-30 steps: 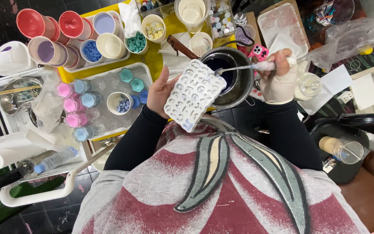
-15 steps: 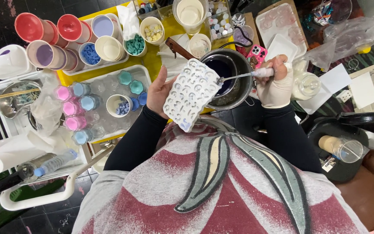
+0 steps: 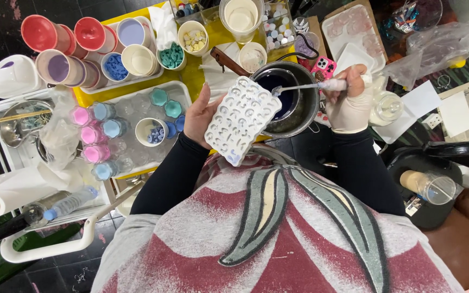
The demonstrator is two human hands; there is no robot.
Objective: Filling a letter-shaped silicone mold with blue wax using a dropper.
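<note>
Gripping a white pitted silicone mold (image 3: 241, 118) and thin metal spoon (image 3: 305, 87).

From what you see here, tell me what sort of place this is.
Likely a home craft bench for casting small coloured shapes: the left hand holds a white mould tray, the right hand a spoon over a pot of dark blue liquid.

Bright, even overhead light, sharp focus, edges perhaps slightly warped.

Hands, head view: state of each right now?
Left hand: closed on the white mold tray, holding its edge.
Right hand: closed on a spoon over the dark pot.
</note>
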